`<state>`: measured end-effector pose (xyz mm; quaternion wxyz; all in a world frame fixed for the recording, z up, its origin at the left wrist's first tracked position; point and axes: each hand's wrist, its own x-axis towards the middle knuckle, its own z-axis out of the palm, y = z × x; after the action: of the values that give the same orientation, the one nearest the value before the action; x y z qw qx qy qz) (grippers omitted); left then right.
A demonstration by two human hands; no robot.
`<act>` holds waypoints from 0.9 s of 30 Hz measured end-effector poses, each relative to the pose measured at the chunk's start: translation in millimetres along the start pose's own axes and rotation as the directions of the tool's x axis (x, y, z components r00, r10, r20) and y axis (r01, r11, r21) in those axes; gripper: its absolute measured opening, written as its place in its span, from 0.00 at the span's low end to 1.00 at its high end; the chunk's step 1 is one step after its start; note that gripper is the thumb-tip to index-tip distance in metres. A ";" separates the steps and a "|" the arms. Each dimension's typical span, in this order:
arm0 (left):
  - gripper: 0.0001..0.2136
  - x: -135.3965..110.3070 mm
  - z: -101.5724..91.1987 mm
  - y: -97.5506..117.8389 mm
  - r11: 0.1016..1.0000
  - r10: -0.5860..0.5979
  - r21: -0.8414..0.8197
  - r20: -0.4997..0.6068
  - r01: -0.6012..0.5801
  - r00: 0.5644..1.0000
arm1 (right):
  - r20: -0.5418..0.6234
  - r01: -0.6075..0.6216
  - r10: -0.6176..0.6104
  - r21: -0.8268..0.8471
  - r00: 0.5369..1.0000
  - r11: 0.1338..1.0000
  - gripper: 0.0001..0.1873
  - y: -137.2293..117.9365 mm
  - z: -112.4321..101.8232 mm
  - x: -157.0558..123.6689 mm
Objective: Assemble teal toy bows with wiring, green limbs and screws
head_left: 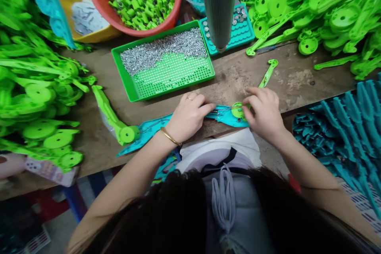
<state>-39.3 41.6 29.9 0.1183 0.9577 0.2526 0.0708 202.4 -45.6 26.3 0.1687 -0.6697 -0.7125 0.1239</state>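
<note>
A long blue plastic shell point(228, 117) lies along the table's near edge, with small dark parts inside it and a green disc point(237, 110) at its right end. A thin wire point(228, 108) runs above the shell between my hands. My left hand point(190, 113) rests over the middle of the shell, thumb and finger closed on the wire's left end. At the green disc, my right hand point(263, 109) pinches the wire's other end; its fingertips partly hide the disc. A green arm-shaped piece point(268, 72) extends behind my right hand. Left of the shell lies another green piece with a disc point(128, 134).
Ahead stand a green tray of small screws point(169, 83), a red bowl of green parts point(133, 31) and a blue tray point(244, 39) under a dark vertical post point(218, 8). Green pieces heap up left point(38, 93) and right point(342, 16). Blue shells point(354, 123) are stacked lower right.
</note>
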 end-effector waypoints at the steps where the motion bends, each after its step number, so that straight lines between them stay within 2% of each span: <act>1: 0.16 1.2 -0.5 -1.9 1.000 0.007 -0.019 0.013 -0.007 1.000 | 0.006 0.024 -0.024 0.005 1.000 1.000 0.06 -3.9 1.3 0.4; 8: 0.15 7.1 -1.1 -12.3 0.995 0.051 -0.085 0.072 -0.045 0.996 | 0.011 0.048 -0.048 -0.002 0.999 0.999 0.08 -9.6 9.2 6.0; 12: 0.15 8.3 -0.8 -14.9 0.976 0.049 -0.213 0.055 -0.036 0.997 | 0.015 0.086 -0.086 -0.029 0.996 0.996 0.08 -9.0 8.7 6.1; 15: 0.15 9.5 -1.5 -15.7 0.962 0.031 -0.275 0.093 -0.004 0.995 | 0.012 0.125 -0.125 -0.060 0.992 0.990 0.08 -9.3 8.7 4.6; 19: 0.15 12.9 -1.7 -15.8 0.958 0.022 -0.286 0.185 0.033 0.983 | 0.059 0.158 -0.154 -0.081 0.986 0.984 0.08 -8.0 8.7 3.9; 22: 0.15 15.7 -1.1 -15.7 0.957 0.026 -0.288 0.209 0.037 0.978 | 0.105 0.186 -0.177 -0.082 0.979 0.979 0.08 -7.0 6.7 4.5; 27: 0.16 16.6 -0.9 -16.0 0.962 0.031 -0.271 0.227 0.033 0.973 | 0.075 0.226 -0.221 -0.073 0.972 0.971 0.09 -13.5 6.4 5.8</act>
<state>-32.6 63.5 27.8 0.2774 0.9339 0.2256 -0.0061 187.2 -40.4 26.4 0.1308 -0.5870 -0.7930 0.0973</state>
